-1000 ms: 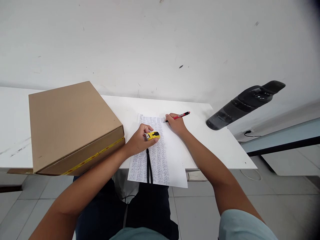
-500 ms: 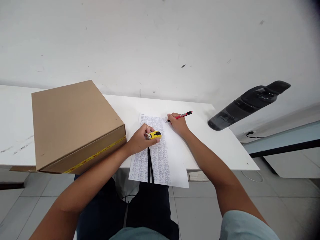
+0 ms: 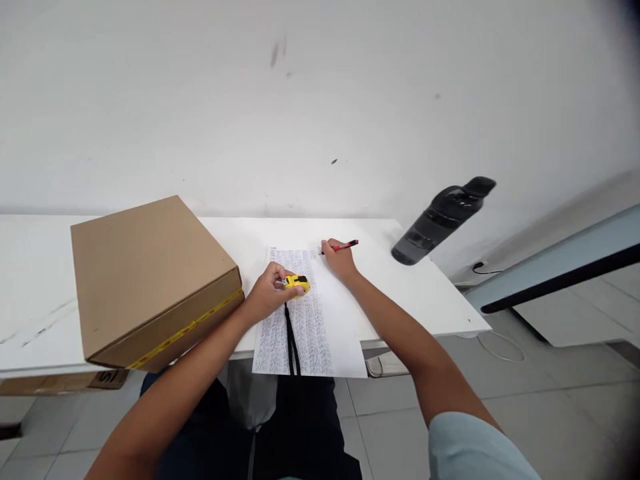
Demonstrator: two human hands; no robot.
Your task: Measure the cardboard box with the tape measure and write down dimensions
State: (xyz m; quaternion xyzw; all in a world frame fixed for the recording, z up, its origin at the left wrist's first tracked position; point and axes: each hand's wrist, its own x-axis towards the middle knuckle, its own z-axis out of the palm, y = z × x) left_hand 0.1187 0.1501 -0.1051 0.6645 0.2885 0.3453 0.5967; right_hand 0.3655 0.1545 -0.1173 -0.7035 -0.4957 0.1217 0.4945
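My left hand [image 3: 270, 292] is closed around a yellow and black tape measure [image 3: 299, 285], held over a sheet of paper [image 3: 345, 353]. From the tape measure a black wrist strap [image 3: 291, 340] hangs down across the sheet. Dense rows of handwriting fill the paper's left and middle parts, while its right side is blank. My right hand [image 3: 340, 259] grips a red and black pen [image 3: 347, 245], its tip at the sheet's upper right near the written columns. The paper's lower end sticks out past the table's front edge.
A taped cardboard box [image 3: 155, 280] stands on the white table [image 3: 370, 230] at the left, overhanging the front edge. At the right end stands a dark bottle [image 3: 440, 223]. Behind the table rises a white wall [image 3: 200, 100]. My legs are below the front edge.
The view has shifted, so the table, box and bottle appear lower and the bottle farther left. Both hands keep their holds on the tape measure and the pen.
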